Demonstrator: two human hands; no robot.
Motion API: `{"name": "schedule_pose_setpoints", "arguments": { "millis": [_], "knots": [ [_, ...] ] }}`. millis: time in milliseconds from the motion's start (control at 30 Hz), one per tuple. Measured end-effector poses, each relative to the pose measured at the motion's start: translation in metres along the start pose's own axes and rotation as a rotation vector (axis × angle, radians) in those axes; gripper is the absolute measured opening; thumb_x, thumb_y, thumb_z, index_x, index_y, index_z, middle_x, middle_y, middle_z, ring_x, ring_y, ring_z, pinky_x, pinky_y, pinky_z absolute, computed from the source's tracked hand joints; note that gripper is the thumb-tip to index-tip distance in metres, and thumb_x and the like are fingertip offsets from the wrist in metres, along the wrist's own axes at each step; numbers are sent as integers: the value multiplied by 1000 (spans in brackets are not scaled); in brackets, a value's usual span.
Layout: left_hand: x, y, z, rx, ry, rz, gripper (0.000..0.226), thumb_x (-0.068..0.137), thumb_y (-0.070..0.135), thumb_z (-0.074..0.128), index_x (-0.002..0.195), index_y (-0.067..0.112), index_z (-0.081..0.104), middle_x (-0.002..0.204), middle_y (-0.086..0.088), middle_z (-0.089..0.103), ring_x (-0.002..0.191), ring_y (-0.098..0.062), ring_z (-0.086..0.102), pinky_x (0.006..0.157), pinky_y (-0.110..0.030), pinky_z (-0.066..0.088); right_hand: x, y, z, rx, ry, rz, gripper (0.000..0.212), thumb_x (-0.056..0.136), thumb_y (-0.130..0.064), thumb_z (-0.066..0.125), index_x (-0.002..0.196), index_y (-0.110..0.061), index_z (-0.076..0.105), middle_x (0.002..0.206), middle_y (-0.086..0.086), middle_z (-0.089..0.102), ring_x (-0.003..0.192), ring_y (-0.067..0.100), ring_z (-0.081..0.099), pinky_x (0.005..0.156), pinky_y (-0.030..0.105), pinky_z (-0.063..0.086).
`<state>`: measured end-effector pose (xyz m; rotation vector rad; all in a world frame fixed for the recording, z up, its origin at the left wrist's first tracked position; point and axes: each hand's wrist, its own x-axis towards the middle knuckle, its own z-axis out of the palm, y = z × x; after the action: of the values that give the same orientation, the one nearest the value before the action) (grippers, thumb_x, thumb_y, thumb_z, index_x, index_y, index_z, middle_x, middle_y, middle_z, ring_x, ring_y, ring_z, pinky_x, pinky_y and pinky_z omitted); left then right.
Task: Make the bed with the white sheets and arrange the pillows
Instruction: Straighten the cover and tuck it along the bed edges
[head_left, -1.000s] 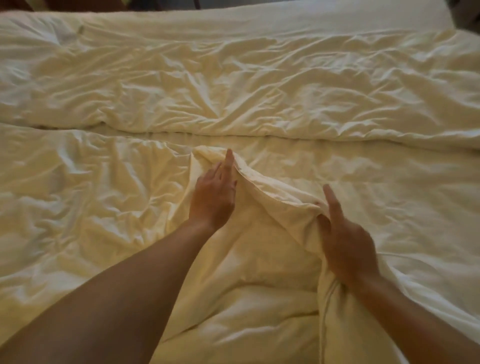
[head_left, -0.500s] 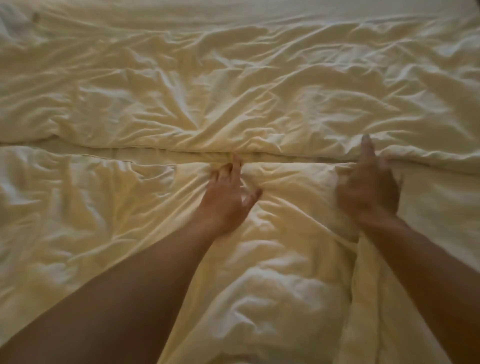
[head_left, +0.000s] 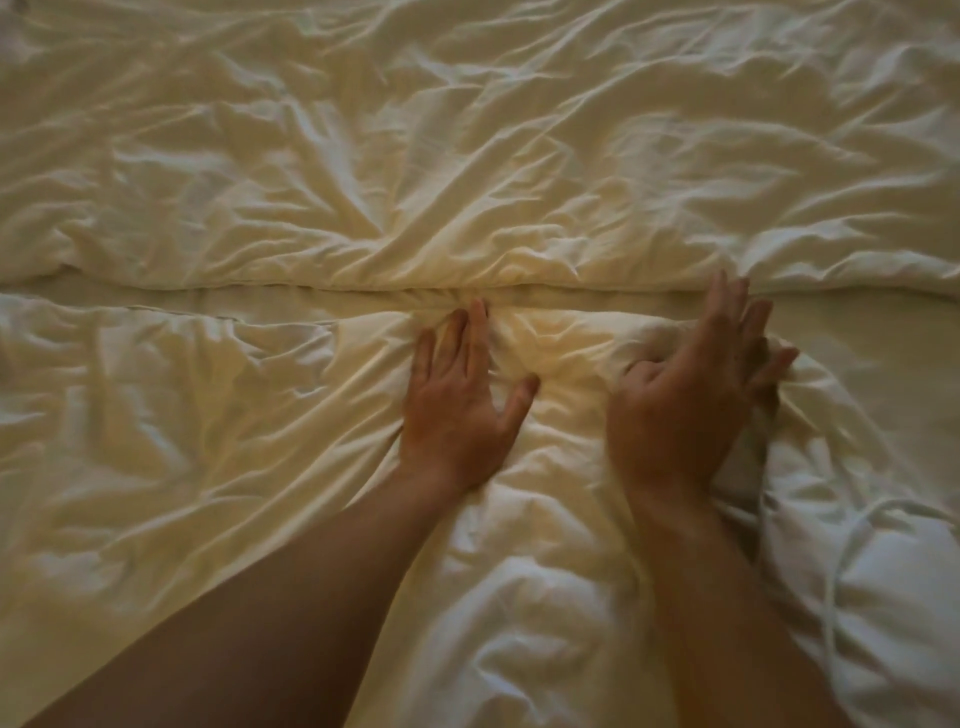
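Note:
A wrinkled white duvet (head_left: 197, 426) covers the near half of the bed, its far edge lying along a seam across the middle. A second white duvet (head_left: 467, 156) fills the far half. My left hand (head_left: 460, 410) lies flat on the near duvet at that edge, fingers straight and spread. My right hand (head_left: 685, 395) rests just to the right on a bunched fold of the same duvet, fingers extended and slightly blurred. No pillows are in view.
A strip of flat bottom sheet (head_left: 852, 332) shows along the seam and at the right, beside the bunched duvet corner (head_left: 857, 571). Bedding fills the whole view.
Both hands pushed the lifted duvet fold forward and down to the seam. The fold now lies flattened, and my right hand has come in closer to my left.

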<state>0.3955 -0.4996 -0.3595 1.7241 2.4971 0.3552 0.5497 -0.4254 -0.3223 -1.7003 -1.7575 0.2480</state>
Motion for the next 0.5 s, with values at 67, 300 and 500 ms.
{"name": "schedule_pose_setpoints", "arguments": {
  "millis": [67,300,500],
  "knots": [
    [0,-1,1,5,14,13,91,95,66,34,161,6,15,165,-9,27,153,-22,23,126,-48,13,1,-3,6,-16,40,-12,80,76,0,46,155,-4,34,159,16,38,149,37,30,122,59,9],
    [4,-8,-2,-27,19,42,94,93,67,36,161,6,16,167,-8,24,152,-22,23,127,-43,8,2,44,5,-70,-143,-282,62,84,-6,52,146,-1,48,138,31,55,130,41,49,114,61,32],
    [17,-13,-18,-132,45,15,75,98,54,28,159,11,27,165,4,27,151,-9,26,125,-36,14,31,103,-43,-117,-130,-499,47,97,-16,51,141,-1,51,131,31,60,127,42,57,120,54,28]
  ]
}}
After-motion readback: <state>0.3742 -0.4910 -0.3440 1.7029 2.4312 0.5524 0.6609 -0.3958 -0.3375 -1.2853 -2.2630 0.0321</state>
